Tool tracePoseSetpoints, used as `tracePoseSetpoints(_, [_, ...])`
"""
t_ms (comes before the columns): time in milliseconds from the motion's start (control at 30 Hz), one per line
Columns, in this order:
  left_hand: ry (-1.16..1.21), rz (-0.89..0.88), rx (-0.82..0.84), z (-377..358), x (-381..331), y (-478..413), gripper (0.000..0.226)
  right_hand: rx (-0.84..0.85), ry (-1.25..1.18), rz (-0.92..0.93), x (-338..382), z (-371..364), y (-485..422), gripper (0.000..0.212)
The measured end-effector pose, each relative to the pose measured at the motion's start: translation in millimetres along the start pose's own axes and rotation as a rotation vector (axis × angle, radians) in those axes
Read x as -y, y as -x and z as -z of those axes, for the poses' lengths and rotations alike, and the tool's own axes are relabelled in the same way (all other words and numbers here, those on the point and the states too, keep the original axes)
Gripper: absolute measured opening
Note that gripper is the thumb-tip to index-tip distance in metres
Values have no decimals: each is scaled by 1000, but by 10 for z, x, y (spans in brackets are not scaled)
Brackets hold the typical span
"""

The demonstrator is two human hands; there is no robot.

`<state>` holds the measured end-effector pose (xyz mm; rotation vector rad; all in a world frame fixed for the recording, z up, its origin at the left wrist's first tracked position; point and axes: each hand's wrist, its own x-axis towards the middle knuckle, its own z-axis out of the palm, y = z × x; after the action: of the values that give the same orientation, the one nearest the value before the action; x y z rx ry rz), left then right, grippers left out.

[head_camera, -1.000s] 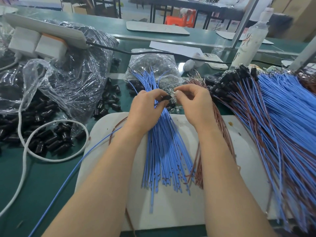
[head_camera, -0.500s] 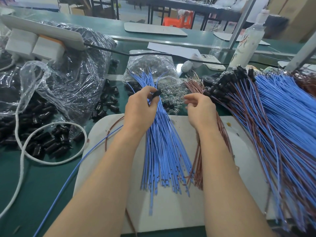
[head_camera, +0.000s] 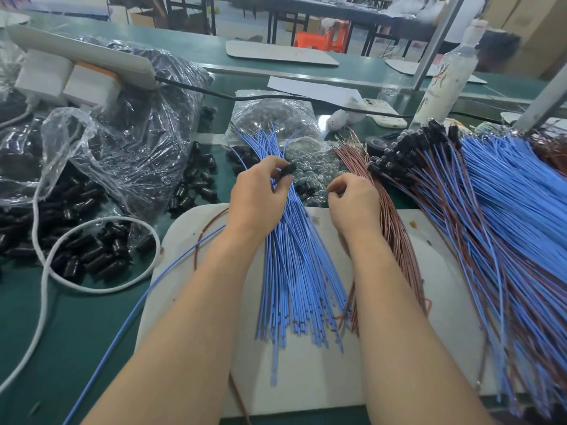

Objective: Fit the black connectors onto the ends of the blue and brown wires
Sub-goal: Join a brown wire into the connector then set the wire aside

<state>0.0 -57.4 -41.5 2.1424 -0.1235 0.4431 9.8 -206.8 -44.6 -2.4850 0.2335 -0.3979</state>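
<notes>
Head view only. Left hand (head_camera: pixel 260 194) pinches one black connector (head_camera: pixel 287 171) at its fingertips, over the blue wires (head_camera: pixel 300 271) fanned at centre on the white board (head_camera: pixel 306 378). Right hand (head_camera: pixel 352 200) is at its 3 o'clock, fingers curled above the brown wires (head_camera: pixel 395 228); can't tell if it holds anything. Loose connectors (head_camera: pixel 92 256) lie at 9 o'clock. Risks: the light pinch drops the connector, or crowded wire ends mean the wrong strand gets snagged.

Left hand (head_camera: pixel 260 191): pinching a small black plastic connector (head_camera: pixel 287 171) above the blue wire bundle (head_camera: pixel 294 271).
Right hand (head_camera: pixel 352 204): curling its fingers right of that bundle; hold unclear.
</notes>
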Motion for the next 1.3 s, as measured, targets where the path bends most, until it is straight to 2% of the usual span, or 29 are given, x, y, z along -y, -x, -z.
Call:
tracePoseSetpoints(167, [47, -17, 20, 7, -5, 16, 14, -67, -272, 16, 58, 80, 26, 18])
tracePoseSetpoints(300, [152, -30, 27, -6, 10, 22, 16, 40, -530, 73, 162, 176, 70, 18])
tracePoseSetpoints(500, [233, -47, 16, -10, 36, 6, 22, 83, -619, 133, 231, 232, 111, 22])
tracePoseSetpoints(700, [221, -63, 41, 0, 36, -1, 25, 94, -604, 190, 323, 260, 166, 18])
tracePoseSetpoints(900, [197, -61, 54, -4, 35, -6, 21, 23, -475, 299, 417, 255, 230, 10])
tracePoseSetpoints(1300, [59, -138, 79, 8, 9, -17, 21, -50, -347, 372, 439, 257, 244, 13])
